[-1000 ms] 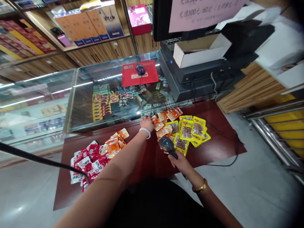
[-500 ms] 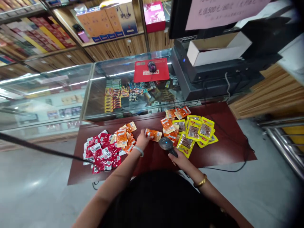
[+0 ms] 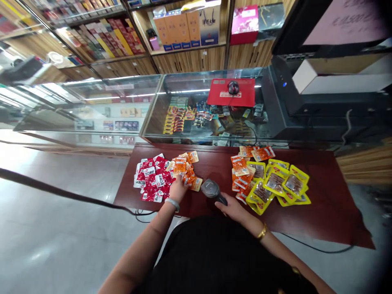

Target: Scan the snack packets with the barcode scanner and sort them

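Note:
My left hand (image 3: 178, 190) reaches down into the left heap of orange snack packets (image 3: 179, 165), its fingers closed at the lower edge of a packet; the fingertips are partly hidden. Just left of that hand lies a pile of red-and-white snack packets (image 3: 149, 171). Wrapped round the handle of a black handheld barcode scanner (image 3: 211, 188) is my right hand (image 3: 230, 207), and the scanner's head points left above the table. To its right lie more orange packets (image 3: 239, 164), partly beside and over yellow-edged clear snack packets (image 3: 275, 179).
Behind the dark red table (image 3: 211, 163) stands a glass display case (image 3: 196, 87) bearing a red mouse pad (image 3: 216, 92) and a black mouse (image 3: 233, 87). Dark checkout equipment (image 3: 306, 116) and a white open box (image 3: 337, 83) stand at right. A black cable (image 3: 76, 192) crosses the left side.
My left hand has moved from an orange packet at the table's middle to the left orange heap. The middle spot no longer shows that packet. The view has shifted; my right hand still holds the scanner.

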Motion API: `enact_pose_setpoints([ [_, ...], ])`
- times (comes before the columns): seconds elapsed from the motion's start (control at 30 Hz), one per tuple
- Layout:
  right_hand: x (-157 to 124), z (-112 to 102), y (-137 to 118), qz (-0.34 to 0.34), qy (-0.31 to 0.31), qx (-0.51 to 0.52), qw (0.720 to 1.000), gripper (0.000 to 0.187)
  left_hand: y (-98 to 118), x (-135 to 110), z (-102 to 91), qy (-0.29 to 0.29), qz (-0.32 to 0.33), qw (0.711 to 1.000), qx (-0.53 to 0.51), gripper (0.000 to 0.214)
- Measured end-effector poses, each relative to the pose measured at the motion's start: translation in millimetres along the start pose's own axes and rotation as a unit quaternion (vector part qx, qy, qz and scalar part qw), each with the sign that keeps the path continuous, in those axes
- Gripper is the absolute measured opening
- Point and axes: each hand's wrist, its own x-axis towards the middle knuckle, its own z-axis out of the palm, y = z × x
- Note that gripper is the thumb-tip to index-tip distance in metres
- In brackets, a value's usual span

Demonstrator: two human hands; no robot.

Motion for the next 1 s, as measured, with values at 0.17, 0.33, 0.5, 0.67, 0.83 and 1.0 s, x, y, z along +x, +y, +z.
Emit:
enact_pose_setpoints([
  [0.17,-6,-1,12,0.001,0.01,-0.035,0.999,0.057,-31,-2,-6.3,0.075,0.034,0.991,0.11,0.046],
  [0.33,-12,-4,15,-0.01,0.012,-0.043,0.999,0.055,-17,-13,-1.5,0.184,0.057,0.975,0.114,0.068],
  [0.5,-23,-11,13,-0.008,0.058,0.0,0.998,0.049,46,-14,12.0,0.154,0.207,0.963,0.072,0.059],
  [0.67,-42,-25,25,0.017,0.148,0.061,0.987,0.048,143,12,34.6,0.018,0.285,0.958,-0.022,0.034],
  [0.83,-62,-34,41,0.032,0.197,0.107,0.974,0.047,226,27,59.1,-0.025,0.179,0.984,-0.009,0.067],
  [1.0,-74,-32,45,0.057,0.234,0.135,0.961,0.055,255,30,72.0,0.014,0.147,0.989,0.032,0.077],
])
